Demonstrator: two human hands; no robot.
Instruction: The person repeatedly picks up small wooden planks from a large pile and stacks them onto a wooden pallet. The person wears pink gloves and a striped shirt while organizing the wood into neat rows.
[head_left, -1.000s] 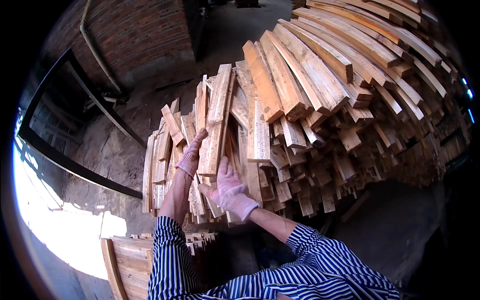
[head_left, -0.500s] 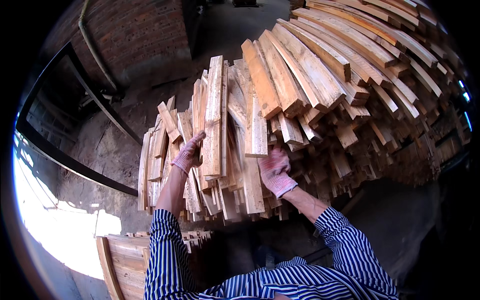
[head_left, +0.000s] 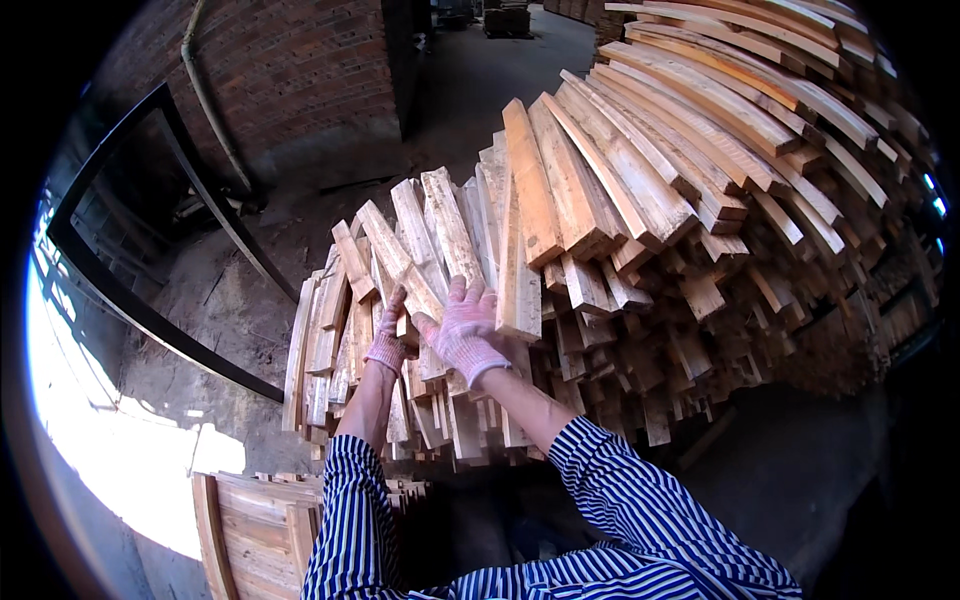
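Observation:
Both my hands wear pinkish-white work gloves and are at the near side of a pile of rough wooden planks. My left hand (head_left: 388, 338) is closed at the left edge of a pale wooden plank (head_left: 398, 258) that tilts to the left; some of its fingers are hidden. Just to the right, my right hand (head_left: 463, 325) is open, its fingers spread over the near ends of the planks. A knotty plank (head_left: 452, 225) runs away from its fingertips. Beside it on the right lies another long plank (head_left: 518, 275).
A large stack of planks (head_left: 690, 150) rises on the right, its ends jutting toward me. A black metal frame (head_left: 170, 345) stands at left, before a brick wall (head_left: 310, 80) with a pipe (head_left: 205, 100). More boards (head_left: 250, 540) stand at lower left.
My right hand has moved left from beside the pile onto the planks, its fingers now spread. The plank by my left hand has gone from nearly straight to tilted left. The view has shifted slightly.

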